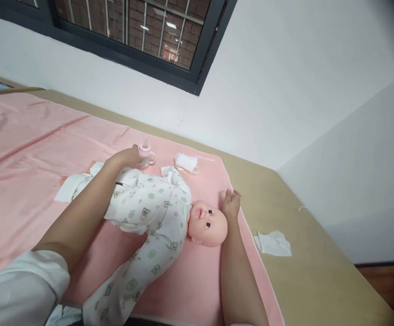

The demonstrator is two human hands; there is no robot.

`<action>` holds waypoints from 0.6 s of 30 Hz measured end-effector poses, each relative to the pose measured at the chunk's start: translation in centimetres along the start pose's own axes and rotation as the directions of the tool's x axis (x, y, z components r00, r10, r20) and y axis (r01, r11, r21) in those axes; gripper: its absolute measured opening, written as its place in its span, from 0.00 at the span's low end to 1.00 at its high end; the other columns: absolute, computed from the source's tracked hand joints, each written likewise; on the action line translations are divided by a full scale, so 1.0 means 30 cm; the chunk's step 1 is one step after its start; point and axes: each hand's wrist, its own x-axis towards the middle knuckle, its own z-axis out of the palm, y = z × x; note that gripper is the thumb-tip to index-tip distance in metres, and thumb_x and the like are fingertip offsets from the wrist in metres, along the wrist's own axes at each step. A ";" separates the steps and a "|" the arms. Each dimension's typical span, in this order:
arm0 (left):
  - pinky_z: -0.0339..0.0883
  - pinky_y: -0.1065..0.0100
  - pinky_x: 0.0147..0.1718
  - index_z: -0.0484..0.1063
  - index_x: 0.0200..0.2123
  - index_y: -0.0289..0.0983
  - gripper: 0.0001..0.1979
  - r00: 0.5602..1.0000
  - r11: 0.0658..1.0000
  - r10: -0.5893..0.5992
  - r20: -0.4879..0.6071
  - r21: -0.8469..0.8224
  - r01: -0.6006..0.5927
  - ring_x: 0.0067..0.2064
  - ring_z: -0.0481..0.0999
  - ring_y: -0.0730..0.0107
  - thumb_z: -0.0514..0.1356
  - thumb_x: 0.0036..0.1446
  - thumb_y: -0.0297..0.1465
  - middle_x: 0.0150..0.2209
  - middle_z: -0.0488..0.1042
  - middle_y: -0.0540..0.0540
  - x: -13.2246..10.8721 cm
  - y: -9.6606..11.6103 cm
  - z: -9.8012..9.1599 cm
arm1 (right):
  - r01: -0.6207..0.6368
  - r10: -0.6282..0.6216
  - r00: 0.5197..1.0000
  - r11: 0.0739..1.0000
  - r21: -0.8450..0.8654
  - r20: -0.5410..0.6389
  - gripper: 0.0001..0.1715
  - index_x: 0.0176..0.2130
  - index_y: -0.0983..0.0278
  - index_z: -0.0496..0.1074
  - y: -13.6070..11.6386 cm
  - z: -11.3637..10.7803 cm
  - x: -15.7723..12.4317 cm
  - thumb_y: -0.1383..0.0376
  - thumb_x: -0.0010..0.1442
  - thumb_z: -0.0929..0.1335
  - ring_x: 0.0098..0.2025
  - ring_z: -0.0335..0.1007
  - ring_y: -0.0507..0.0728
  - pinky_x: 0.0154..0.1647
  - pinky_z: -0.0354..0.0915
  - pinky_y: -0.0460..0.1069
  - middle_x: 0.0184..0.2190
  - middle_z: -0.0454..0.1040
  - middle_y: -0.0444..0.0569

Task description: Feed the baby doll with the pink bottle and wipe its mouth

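Note:
A baby doll point(207, 224) in white patterned clothes lies face up on a pink blanket point(190, 280), its head toward the right. Across the doll's body reaches my left hand point(129, 157), its fingers closed at the side of a small baby bottle point(145, 156) with a pink collar, a handle and a clear nipple. The bottle is upright. Just beyond the doll's head, my right hand point(231, 203) is closed in a pinch near the blanket's edge. Something small and pale pink shows at its fingertips, too small to name surely.
A white tissue pack point(186, 163) lies on the blanket beyond the doll. A crumpled white tissue point(274, 243) rests on the bare tan tabletop point(312, 267) at the right. Behind the table stand a white wall point(251, 90) and a dark-framed window point(132, 50).

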 end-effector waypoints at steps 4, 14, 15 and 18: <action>0.65 0.65 0.38 0.36 0.66 0.24 0.46 1.000 1.000 -0.004 0.005 0.020 0.004 0.47 0.75 0.51 0.56 0.53 0.38 0.46 0.76 0.33 -0.032 0.003 -0.034 | 0.018 -0.017 1.000 1.000 0.008 -0.018 0.48 0.57 0.78 0.58 -0.006 -0.006 -0.004 0.40 0.56 0.54 0.59 0.59 0.69 0.60 0.54 0.60 0.57 0.61 0.73; 0.65 0.67 0.42 0.63 0.58 0.38 0.24 0.862 0.865 0.490 -0.130 -0.050 -0.499 0.46 0.75 0.60 0.53 0.59 0.36 0.46 0.76 0.45 -0.238 0.247 0.004 | 0.361 -0.362 0.894 0.931 -0.054 -0.265 0.35 0.47 0.72 0.68 -0.078 -0.022 -0.034 0.47 0.63 0.52 0.53 0.63 0.64 0.58 0.54 0.60 0.47 0.71 0.64; 0.65 0.68 0.42 0.65 0.57 0.38 0.24 0.828 0.827 0.556 -0.067 -0.057 -0.560 0.46 0.75 0.60 0.53 0.58 0.36 0.47 0.76 0.45 -0.247 0.293 0.026 | 0.400 -0.399 0.883 0.915 -0.045 -0.248 0.33 0.46 0.70 0.69 -0.090 -0.021 -0.043 0.49 0.64 0.52 0.51 0.64 0.63 0.57 0.56 0.58 0.45 0.72 0.62; 0.63 0.67 0.46 0.67 0.56 0.36 0.23 0.709 0.731 0.681 0.181 -0.120 -0.672 0.49 0.73 0.59 0.53 0.59 0.36 0.52 0.73 0.41 -0.245 0.435 0.095 | 0.460 -0.454 0.880 0.888 0.012 -0.141 0.29 0.43 0.68 0.71 -0.121 -0.010 -0.073 0.51 0.65 0.53 0.46 0.66 0.60 0.50 0.60 0.55 0.43 0.73 0.58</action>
